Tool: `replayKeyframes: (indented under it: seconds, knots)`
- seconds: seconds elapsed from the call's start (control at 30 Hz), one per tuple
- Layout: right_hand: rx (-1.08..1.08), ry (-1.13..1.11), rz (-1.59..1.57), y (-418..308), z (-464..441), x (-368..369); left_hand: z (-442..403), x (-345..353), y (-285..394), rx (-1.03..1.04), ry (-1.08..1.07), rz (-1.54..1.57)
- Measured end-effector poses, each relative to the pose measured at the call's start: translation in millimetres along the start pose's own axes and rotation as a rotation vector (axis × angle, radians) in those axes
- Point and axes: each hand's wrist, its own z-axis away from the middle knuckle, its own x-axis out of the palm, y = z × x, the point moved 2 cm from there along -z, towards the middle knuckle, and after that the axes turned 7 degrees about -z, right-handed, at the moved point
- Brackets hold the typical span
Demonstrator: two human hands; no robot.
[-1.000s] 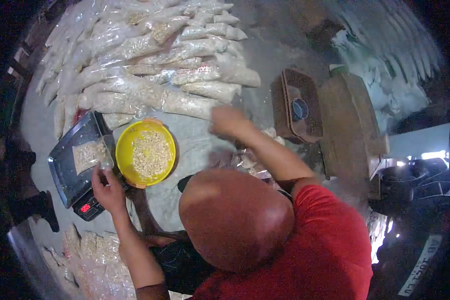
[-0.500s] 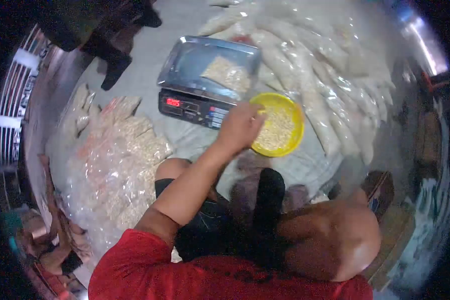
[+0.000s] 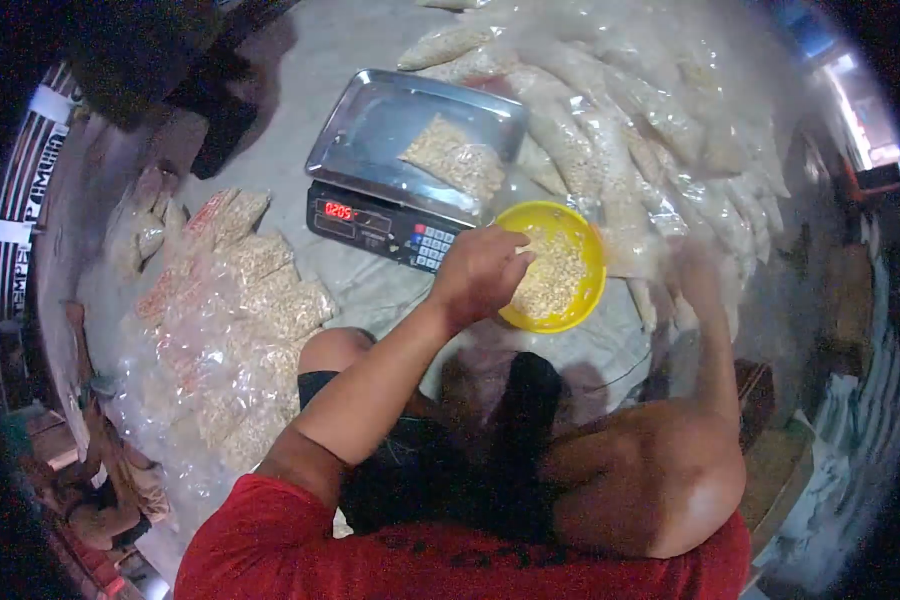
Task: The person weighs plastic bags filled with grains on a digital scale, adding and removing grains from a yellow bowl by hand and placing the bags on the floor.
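My left hand point(image 3: 478, 272) is closed at the left edge of a yellow bowl point(image 3: 599, 262), its fingers curled over the rim. Inside the bowl lie loose pale kernels or split beans point(image 3: 555, 275). Just beyond that hand stands a digital scale point(image 3: 375, 222) with a red lit display that appears to read 0205. On its metal tray point(image 3: 375, 120) rests a flat clear packet point(image 3: 455, 155) of similar pale pieces. My right hand point(image 3: 703, 268), smeared by motion, is over the near end of long filled plastic bags point(image 3: 670, 190); its fingers cannot be made out.
A heap of clear packets point(image 3: 240, 320) with pale contents lies on the left, beside my knee. The long bags cover the far right of the pale floor sheet point(image 3: 320, 55). A dark-clad person's foot point(image 3: 222, 140) is at the upper left. My bent legs are close below the bowl.
My right arm has come into view on the right, reaching toward the long bags. My left hand and the bowl have shifted slightly toward me. The scale display looks the same.
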Motion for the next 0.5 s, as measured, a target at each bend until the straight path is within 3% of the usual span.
replayKeyframes:
  seconds: [0.07,0.1,0.27,0.33,0.37,0.4,0.43,0.47,0.5]
  knots:
    - [-0.039,0.058,-0.006,-5,-13,8,-3,-3,-1,0.072,0.181,-0.062]
    - [-0.075,0.131,0.005,-9,-23,10,-4,-3,-3,0.231,0.175,-0.29]
    - [0.019,0.173,0.079,3,-16,28,-23,-18,-3,0.056,0.324,-0.468]
    - [-0.252,0.188,0.322,46,-11,39,-29,-19,-14,0.096,0.4,-0.673]
    - [0.043,0.186,0.006,26,-3,26,-33,-19,-20,0.087,0.404,-0.681]
    - [0.032,0.182,0.0,-11,5,10,-38,-19,-26,0.069,0.346,-0.669]
    - [0.13,0.152,-0.221,-44,14,-6,-41,-19,-32,0.053,0.289,-0.657]
    - [0.225,0.119,-0.444,-68,18,-19,-44,-21,-38,0.049,0.296,-0.672]
    - [0.209,0.116,-0.455,-83,19,-30,-47,-25,-44,0.052,0.33,-0.522]
